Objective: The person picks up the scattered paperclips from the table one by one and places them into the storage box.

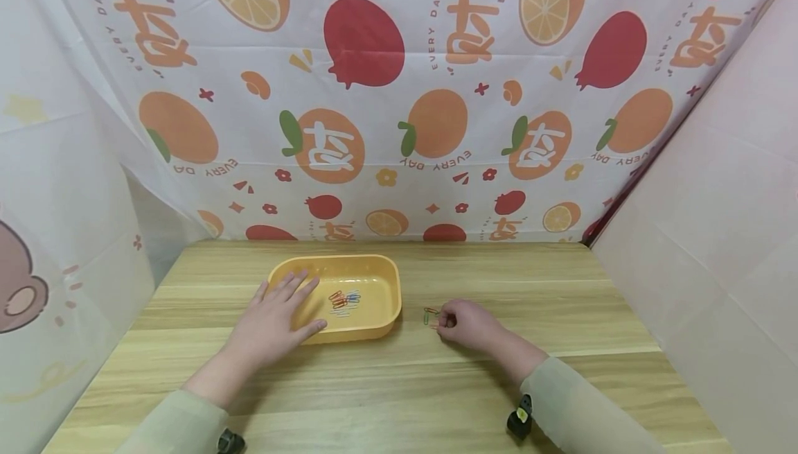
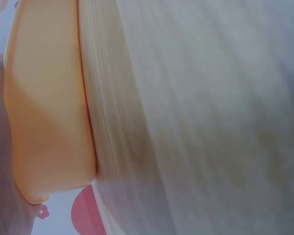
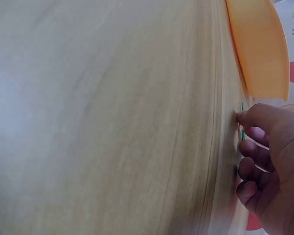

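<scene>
My left hand (image 1: pixel 271 315) is spread over the left side of a yellow plastic tray (image 1: pixel 389 326), its fingers straight and its thumb along the near rim. Inside the tray lies a small pile of paper clips (image 1: pixel 339 299) in red, blue and white. To the tray's right, my right hand (image 1: pixel 469 326) rests low at the table, fingers curled and thumb close to the forefinger. Beside its fingertips lie a few loose paper clips (image 1: pixel 427 318), green and orange ones among them. In the right wrist view, a green clip (image 3: pixel 243 134) shows by the thumb; whether the fingertips pinch one is hidden.
The wooden table (image 1: pixel 374 398) ends at a hanging cloth (image 1: pixel 430 184) printed with fruit. Pale cloth walls stand at the left (image 1: pixel 75 163) and right (image 1: pixel 704 232). Dark straps or devices (image 1: pixel 520 418) sit at both sleeve cuffs.
</scene>
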`<action>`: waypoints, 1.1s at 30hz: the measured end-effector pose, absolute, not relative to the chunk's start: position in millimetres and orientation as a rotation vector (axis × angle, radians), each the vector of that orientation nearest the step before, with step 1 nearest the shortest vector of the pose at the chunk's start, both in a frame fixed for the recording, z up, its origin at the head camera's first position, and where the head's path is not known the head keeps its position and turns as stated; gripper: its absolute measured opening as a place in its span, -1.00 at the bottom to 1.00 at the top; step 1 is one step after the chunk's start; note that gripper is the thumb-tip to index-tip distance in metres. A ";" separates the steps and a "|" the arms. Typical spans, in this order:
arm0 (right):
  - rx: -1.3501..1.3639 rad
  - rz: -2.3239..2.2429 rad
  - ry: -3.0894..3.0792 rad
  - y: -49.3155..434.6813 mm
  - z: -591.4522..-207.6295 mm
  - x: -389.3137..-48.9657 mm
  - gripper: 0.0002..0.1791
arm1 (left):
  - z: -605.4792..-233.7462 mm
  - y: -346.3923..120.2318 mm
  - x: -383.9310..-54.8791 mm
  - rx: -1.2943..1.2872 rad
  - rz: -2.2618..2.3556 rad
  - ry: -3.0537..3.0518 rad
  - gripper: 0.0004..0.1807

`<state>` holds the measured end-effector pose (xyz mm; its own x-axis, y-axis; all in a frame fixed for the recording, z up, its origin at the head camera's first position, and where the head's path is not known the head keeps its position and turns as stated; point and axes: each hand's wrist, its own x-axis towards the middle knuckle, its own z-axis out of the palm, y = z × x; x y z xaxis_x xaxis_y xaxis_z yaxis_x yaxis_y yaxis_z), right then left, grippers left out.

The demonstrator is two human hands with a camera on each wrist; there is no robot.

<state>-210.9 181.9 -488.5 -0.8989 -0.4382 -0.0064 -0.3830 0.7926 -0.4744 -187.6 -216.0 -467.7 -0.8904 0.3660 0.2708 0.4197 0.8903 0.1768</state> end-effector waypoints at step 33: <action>-0.772 -0.759 2.958 187.0 -494.7 -209.9 -0.89 | -465.1 -215.4 -189.0 -0.595 -0.320 -2.836 -0.07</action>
